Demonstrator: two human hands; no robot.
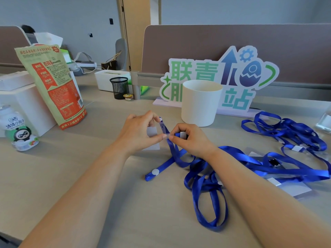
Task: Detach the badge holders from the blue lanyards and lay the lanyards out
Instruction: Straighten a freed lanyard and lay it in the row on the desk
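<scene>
My left hand (138,132) and my right hand (189,138) meet above the middle of the table. Between them is the clear strap clip (163,128) of a blue lanyard (179,158). My left fingers pinch the clip and a clear badge holder (152,138) that stands behind that hand. My right fingers pinch the lanyard's end at a white clasp (183,135). That lanyard trails down to a loose end with a white snap (155,172). More blue lanyards (211,190) lie tangled below my right arm, over other clear holders (293,188).
A second heap of blue lanyards (290,131) lies at the right. A white cup (200,102) and a standing sign (231,77) are just behind my hands. A snack bag (53,83), a white box (19,97) and a drink bottle (19,131) stand left.
</scene>
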